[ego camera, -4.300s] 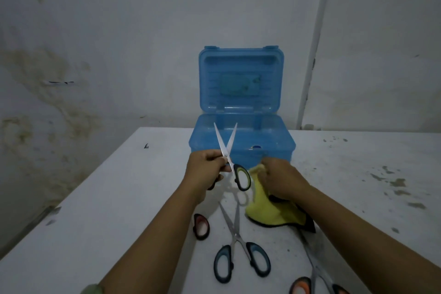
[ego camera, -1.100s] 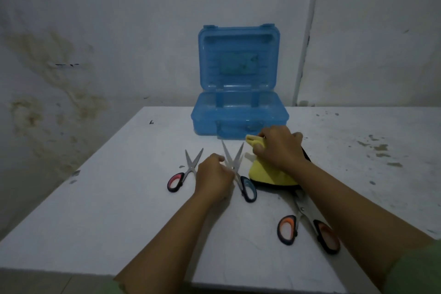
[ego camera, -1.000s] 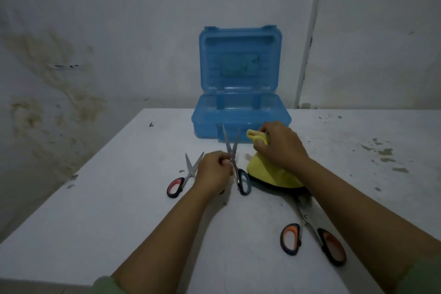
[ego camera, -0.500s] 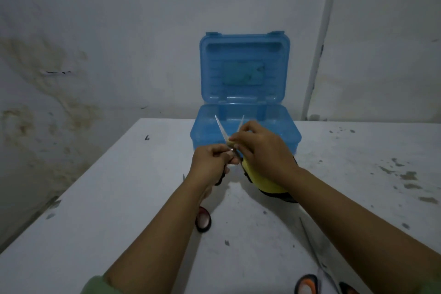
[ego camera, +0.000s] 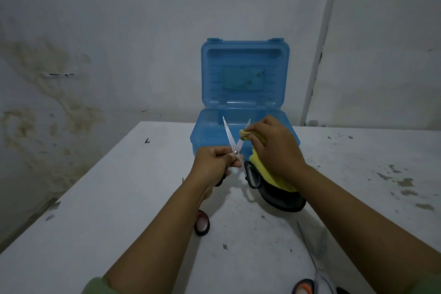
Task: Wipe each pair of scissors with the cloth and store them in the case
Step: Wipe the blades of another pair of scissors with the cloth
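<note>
My left hand grips a pair of blue-handled scissors near the pivot, held above the table with the blades spread open and pointing up. My right hand holds the yellow cloth, pinching it against the right blade near its tip. The cloth's dark edge hangs down to the table. Behind the hands the blue case stands open, its lid upright. A red-handled pair of scissors lies on the table under my left forearm, mostly hidden. An orange-handled pair lies at the lower right.
The white table ends at a left edge and at a back edge along the stained wall. A pipe runs down the wall right of the case. Dirt marks speckle the table's right side.
My left hand lifted the blue-handled scissors off the table and raised them in front of the case. My right hand brought the cloth up onto the right blade.
</note>
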